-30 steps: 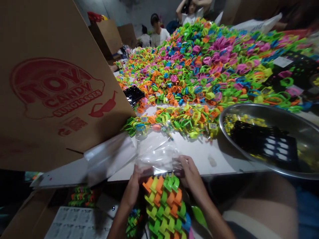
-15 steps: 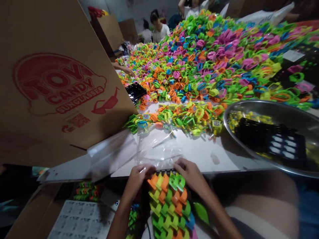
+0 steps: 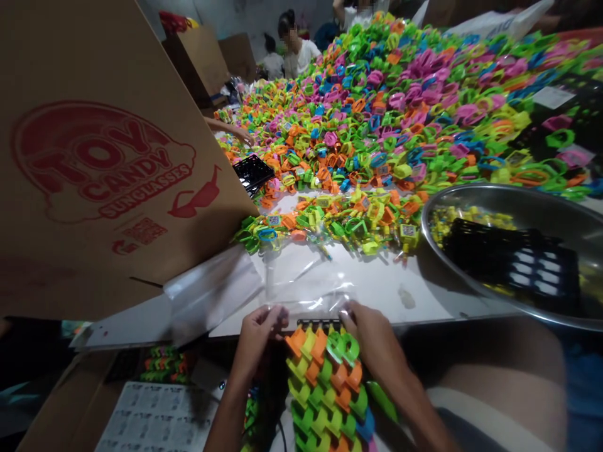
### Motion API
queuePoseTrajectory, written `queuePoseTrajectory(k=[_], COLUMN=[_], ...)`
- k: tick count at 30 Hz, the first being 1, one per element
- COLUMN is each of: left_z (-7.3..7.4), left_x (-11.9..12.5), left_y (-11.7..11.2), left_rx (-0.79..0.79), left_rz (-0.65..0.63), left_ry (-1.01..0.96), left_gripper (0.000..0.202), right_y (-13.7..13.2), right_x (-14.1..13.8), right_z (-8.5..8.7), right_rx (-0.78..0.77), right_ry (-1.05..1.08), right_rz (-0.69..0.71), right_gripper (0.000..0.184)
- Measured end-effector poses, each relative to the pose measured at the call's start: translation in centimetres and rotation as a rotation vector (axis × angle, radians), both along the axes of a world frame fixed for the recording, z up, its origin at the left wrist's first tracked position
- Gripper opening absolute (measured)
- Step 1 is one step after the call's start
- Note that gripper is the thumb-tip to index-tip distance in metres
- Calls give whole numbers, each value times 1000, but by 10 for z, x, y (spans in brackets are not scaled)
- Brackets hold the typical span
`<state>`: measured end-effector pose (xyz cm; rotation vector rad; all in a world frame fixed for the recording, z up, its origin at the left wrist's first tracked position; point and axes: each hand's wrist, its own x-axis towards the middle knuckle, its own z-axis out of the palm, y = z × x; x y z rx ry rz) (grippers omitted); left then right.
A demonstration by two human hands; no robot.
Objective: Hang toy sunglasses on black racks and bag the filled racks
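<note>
- At the near edge of the counter (image 3: 424, 295), my left hand (image 3: 257, 333) and right hand (image 3: 372, 336) each pinch a corner of a clear plastic bag (image 3: 306, 285), left at the bag's 7 o'clock corner, right at its 5 o'clock corner.
- Both hands are clenched on the film, fingers curled over its near edge; the bag's mouth seems to lie between them, though the glare makes this hard to tell.
- The stack of toy glasses (image 3: 325, 389), interleaved orange, yellow and green, sits just below the counter edge, between my wrists. Its top end touches or nearly meets the bag's near edge.
- The stack's long axis runs from 6 o'clock to 12 o'clock, pointing at the bag; the bag stretches away from my hands towards 12 o'clock, flat on the counter.
- The two hands are about equally close to the top of the stack; the right one looks slightly nearer, its fingers just beside a green frame.
- At 2 o'clock, a steel bowl (image 3: 471, 194) holds a black tray (image 3: 513, 267) and small yellow pieces.
- From 11 to 1 o'clock, a heap of coloured frames (image 3: 400, 107) covers the counter; a smaller bagged cluster (image 3: 330, 226) lies near the bag's far end.
- At 9 o'clock, a cardboard box (image 3: 94, 163) printed "Toy Candy Sunglasses" leans in; other people sit well apart at the far end.
</note>
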<state>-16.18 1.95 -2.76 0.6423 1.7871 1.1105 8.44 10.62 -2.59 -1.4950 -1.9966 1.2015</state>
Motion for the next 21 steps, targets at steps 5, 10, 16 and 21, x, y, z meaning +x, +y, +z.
queuePoseTrajectory(k=[5, 10, 16, 21], left_z=[-2, 2, 0, -12], left_x=[11, 11, 9, 13], left_y=[1, 2, -10, -34], left_rx=[2, -65, -198, -293], left_rz=[-97, -206, -245, -301], left_ry=[73, 144, 135, 104], left_gripper=[51, 50, 35, 37], right_y=[-1, 4, -13, -29], right_x=[8, 6, 16, 27], right_z=[2, -3, -6, -7], right_rx=[-41, -50, -11, 4], right_ry=[-119, -147, -278, -414], right_rz=[39, 74, 130, 136], right_gripper=[36, 37, 33, 33])
